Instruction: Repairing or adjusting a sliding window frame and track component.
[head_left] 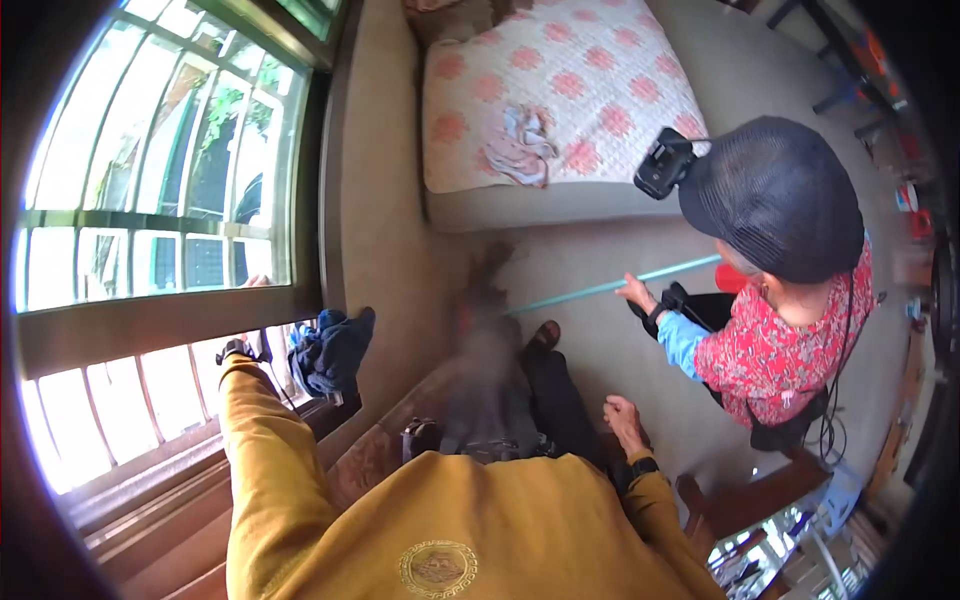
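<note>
My left arm, in a mustard sleeve, reaches to the barred window. My left hand point(258, 282) is mostly hidden behind the dark bottom rail point(170, 325) of the window sash. Only what look like its fingertips show above the rail, so its grip cannot be told. A crumpled dark blue cloth point(332, 352) lies by the window frame, just right of my left wrist. My right hand point(626, 424) is held low at my right side, with its fingers curled and nothing visible in them. It touches nothing that I can make out.
A person in a dark cap point(770, 195) and red flowered top stands at the right, holding a pale teal pole point(620, 284) whose far end is blurred. At the back is a bed with a flowered quilt point(570, 90). Wooden furniture point(765, 490) stands at lower right.
</note>
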